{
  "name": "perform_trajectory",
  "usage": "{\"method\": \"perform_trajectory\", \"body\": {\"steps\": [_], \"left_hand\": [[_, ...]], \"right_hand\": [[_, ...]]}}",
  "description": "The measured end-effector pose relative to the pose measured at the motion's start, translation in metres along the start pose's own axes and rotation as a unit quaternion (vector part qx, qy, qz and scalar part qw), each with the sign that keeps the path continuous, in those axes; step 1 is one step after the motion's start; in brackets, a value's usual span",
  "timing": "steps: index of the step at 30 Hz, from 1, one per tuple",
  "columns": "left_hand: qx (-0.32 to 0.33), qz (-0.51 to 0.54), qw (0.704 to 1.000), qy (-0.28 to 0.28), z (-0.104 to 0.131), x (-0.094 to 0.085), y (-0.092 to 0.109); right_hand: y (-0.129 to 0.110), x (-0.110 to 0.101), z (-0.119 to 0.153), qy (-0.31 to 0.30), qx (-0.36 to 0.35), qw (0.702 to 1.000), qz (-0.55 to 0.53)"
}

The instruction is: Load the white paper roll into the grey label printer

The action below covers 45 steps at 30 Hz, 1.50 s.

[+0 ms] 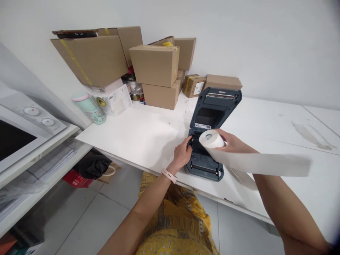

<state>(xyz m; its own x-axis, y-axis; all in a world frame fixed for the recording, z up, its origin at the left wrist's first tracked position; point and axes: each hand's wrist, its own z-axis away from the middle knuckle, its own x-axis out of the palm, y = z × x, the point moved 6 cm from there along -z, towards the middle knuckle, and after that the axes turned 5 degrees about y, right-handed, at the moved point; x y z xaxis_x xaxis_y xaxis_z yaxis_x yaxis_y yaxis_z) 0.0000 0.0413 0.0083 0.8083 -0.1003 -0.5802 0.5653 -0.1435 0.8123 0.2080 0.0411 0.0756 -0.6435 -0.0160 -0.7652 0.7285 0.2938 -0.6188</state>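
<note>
A dark grey label printer (203, 162) stands on the white table (148, 141), its lid (198, 109) tipped up and back. My left hand (183, 153) grips the printer's left side, with the fingertips at the inner edge of the bay. In my right hand (236, 143) is a white label roll (212, 139), held over the right part of the bay. One end of the roll's core faces left. From the roll a loose paper strip (268, 164) trails off to the right, across my right forearm. The fingers behind the roll are partly hidden.
Cardboard boxes (154, 67) are stacked against the wall at the back left. A small taped box (193, 85) and a flat carton (223, 82) lie behind the printer. A mint tumbler (89, 109) stands at the table's left end, near a microwave (32, 120) on a shelf.
</note>
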Motion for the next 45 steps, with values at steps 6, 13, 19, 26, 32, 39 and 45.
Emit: {"method": "perform_trajectory", "body": {"steps": [6, 13, 19, 26, 32, 39, 45], "left_hand": [[-0.006, -0.009, 1.0, -0.01, 0.002, -0.004, 0.002], [-0.02, -0.002, 1.0, -0.019, 0.004, -0.007, 0.006], [-0.014, 0.01, 1.0, -0.014, 0.002, -0.004, 0.001], [-0.01, 0.022, 1.0, -0.001, 0.003, -0.004, 0.003], [-0.011, 0.028, 1.0, 0.001, 0.003, -0.002, 0.002], [-0.003, 0.049, 0.999, 0.014, -0.001, 0.001, -0.005], [-0.017, 0.226, 0.974, -0.01, 0.016, 0.01, -0.008]], "right_hand": [[-0.02, 0.035, -0.029, -0.122, 0.014, 0.974, 0.191], [-0.009, 0.059, -0.038, -0.127, -0.003, 0.958, 0.256], [-0.032, 0.058, 0.021, -0.011, -0.075, 0.983, 0.166], [-0.056, 0.099, 0.1, 0.058, -0.079, 0.972, 0.215], [-0.064, 0.11, 0.106, 0.092, -0.085, 0.957, 0.262], [-0.071, 0.107, 0.109, 0.153, -0.125, 0.941, 0.274], [-0.071, 0.103, 0.107, 0.156, -0.128, 0.943, 0.263]]}}
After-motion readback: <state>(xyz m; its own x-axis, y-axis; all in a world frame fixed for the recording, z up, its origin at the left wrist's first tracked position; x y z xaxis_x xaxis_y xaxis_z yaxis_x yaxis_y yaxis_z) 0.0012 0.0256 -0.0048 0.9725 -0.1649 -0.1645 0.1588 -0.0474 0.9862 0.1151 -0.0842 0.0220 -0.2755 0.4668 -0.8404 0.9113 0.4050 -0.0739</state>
